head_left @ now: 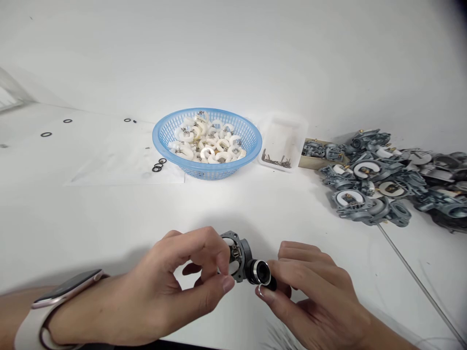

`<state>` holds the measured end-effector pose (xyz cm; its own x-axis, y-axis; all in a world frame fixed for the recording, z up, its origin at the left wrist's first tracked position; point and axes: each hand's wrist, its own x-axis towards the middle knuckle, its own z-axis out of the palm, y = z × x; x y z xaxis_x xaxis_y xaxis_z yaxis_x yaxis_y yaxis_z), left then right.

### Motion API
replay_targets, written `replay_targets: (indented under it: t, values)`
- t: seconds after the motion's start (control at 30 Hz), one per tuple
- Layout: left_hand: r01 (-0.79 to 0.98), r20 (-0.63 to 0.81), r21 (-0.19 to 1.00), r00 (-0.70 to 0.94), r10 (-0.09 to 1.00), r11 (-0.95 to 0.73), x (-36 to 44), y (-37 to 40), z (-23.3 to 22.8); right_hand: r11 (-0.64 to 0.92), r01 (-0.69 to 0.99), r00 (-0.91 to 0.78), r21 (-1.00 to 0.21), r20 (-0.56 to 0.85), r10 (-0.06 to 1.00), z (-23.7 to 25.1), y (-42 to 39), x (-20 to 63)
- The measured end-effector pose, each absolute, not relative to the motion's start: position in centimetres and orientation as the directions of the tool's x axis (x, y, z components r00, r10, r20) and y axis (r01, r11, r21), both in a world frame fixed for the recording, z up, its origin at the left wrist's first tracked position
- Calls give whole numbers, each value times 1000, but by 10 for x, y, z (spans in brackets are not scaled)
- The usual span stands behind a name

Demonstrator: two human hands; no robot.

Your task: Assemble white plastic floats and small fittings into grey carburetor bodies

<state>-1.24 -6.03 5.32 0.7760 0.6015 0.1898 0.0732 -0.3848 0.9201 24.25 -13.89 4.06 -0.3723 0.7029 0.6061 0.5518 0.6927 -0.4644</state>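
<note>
A small grey metal carburetor body [243, 260] with a black round throat is held low over the white table at the bottom centre. My left hand [171, 287], with a pale smartwatch on the wrist, pinches its left side between thumb and fingers. My right hand [317, 289] grips its right end by the black throat, fingers curled around it. The underside of the part is hidden by my fingers.
A blue plastic basket [207, 167] of several white floats stands behind. To its right a clear tray [284, 131] holds small metal pins. A heap of grey carburetor bodies [379, 177] lies at right. Black O-rings [158, 165] dot the left side. A thin rod [416, 279] crosses the right.
</note>
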Motion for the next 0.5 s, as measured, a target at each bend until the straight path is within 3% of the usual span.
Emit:
replay_targets:
  t: [0.5]
  values:
    - [123,180,890,789,587,-439,-12,-60,56,690,565,-375,-454,604,704,40,-138,241]
